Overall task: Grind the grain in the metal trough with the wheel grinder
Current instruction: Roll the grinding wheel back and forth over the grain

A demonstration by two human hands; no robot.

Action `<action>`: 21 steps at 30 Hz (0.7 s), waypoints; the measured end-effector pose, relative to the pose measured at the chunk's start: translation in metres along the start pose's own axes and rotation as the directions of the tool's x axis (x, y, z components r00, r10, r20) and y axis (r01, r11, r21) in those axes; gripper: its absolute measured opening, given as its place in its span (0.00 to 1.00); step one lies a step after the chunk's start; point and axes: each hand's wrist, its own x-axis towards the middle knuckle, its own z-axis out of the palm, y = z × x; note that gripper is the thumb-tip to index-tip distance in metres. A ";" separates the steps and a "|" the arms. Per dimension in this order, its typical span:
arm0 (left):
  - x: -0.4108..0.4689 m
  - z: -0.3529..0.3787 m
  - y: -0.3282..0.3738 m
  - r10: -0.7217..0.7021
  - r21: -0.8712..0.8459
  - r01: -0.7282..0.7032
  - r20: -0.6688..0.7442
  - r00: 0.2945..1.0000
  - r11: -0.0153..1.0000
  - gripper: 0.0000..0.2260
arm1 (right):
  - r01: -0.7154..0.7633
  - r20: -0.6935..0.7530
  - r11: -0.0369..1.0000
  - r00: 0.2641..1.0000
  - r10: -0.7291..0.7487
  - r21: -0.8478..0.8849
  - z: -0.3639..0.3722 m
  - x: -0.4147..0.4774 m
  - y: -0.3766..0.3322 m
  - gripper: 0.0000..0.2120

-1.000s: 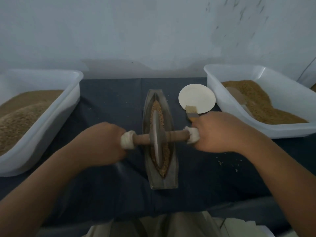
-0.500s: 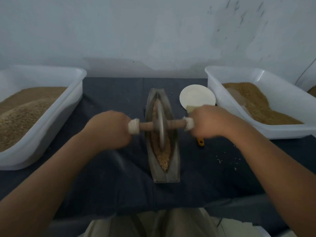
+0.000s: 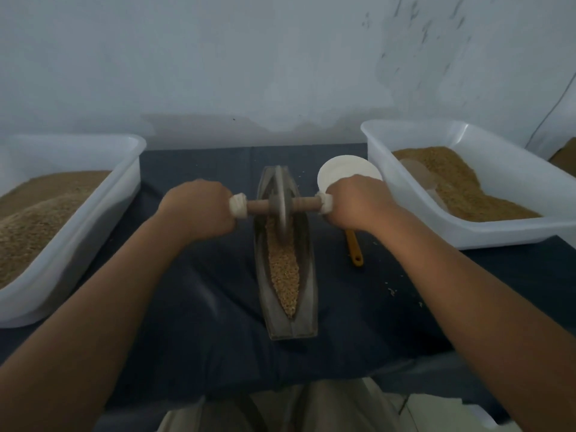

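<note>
**Wheel grinder at the far end of the trough**

Clock directions are read from the trough's middle, with 12 o'clock pointing away from the person. At 6 o'clock, beige trousers (image 3: 327, 406) show below the edge of a dark cloth (image 3: 202, 307). The metal trough (image 3: 290, 328) lies on the cloth along the 6–12 line. The grain (image 3: 284, 275) fills its groove from the near tip up to the wheel (image 3: 282, 207), which stands on edge in the groove toward the 12 o'clock end. A wooden axle (image 3: 307, 203) passes through the wheel from 9 to 3 o'clock, its ends wrapped in white binding (image 3: 238, 206). The left hand (image 3: 199, 213) grips the 9 o'clock end and the right hand (image 3: 358, 207) the 3 o'clock end, each fist closed round the binding. At 3 o'clock an orange-handled brush (image 3: 355, 251) lies on the cloth, its head hidden under the right wrist. A white disc (image 3: 343, 169) lies at 1 o'clock, partly behind the right hand. The left tub (image 3: 78, 238) at 9 o'clock and the right tub (image 3: 498, 233) at 2 o'clock hold brown heaps. A pale wall (image 3: 280, 57) closes the view at 12 o'clock.
</note>
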 end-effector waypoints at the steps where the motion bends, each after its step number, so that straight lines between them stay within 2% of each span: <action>1: -0.013 0.002 -0.003 0.029 -0.017 -0.028 0.047 0.998 0.999 0.10 | 0.042 0.058 0.999 0.997 -0.043 0.016 -0.003 -0.016 0.002 0.15; 2: -0.028 0.005 -0.006 0.066 -0.023 -0.064 0.072 0.995 0.998 0.10 | 0.087 0.118 0.996 0.989 -0.091 0.033 -0.005 -0.034 0.005 0.13; 4: -0.059 0.012 -0.011 0.136 -0.049 -0.135 0.031 0.990 0.990 0.13 | 0.130 0.235 0.987 0.961 -0.148 0.091 -0.012 -0.067 0.010 0.14; 7: -0.061 0.017 -0.011 0.124 -0.056 -0.127 -0.041 0.991 0.990 0.17 | 0.116 0.265 0.986 0.953 -0.145 0.123 -0.014 -0.067 0.010 0.16; 9: -0.034 0.015 -0.006 0.060 0.018 -0.059 -0.057 0.997 0.998 0.16 | 0.067 0.159 0.996 0.984 -0.077 0.066 -0.008 -0.041 0.004 0.13; 12: 0.014 0.009 -0.001 -0.044 0.077 0.054 -0.131 0.990 0.996 0.12 | -0.034 -0.079 0.999 0.996 0.033 -0.007 0.002 0.001 -0.002 0.16; 15: 0.022 0.009 0.002 -0.076 0.086 0.093 -0.192 0.979 0.992 0.12 | -0.065 -0.144 0.998 0.988 0.060 -0.025 0.004 0.014 -0.005 0.14; 17: 0.006 0.013 0.000 -0.061 0.050 0.069 -0.142 0.988 0.996 0.11 | -0.018 -0.100 1.000 0.995 0.015 -0.026 -0.001 0.000 -0.004 0.14; 21: -0.054 0.022 -0.014 0.059 -0.057 -0.057 0.043 0.997 0.997 0.13 | 0.125 0.169 0.992 0.978 -0.122 -0.005 -0.013 -0.056 0.002 0.11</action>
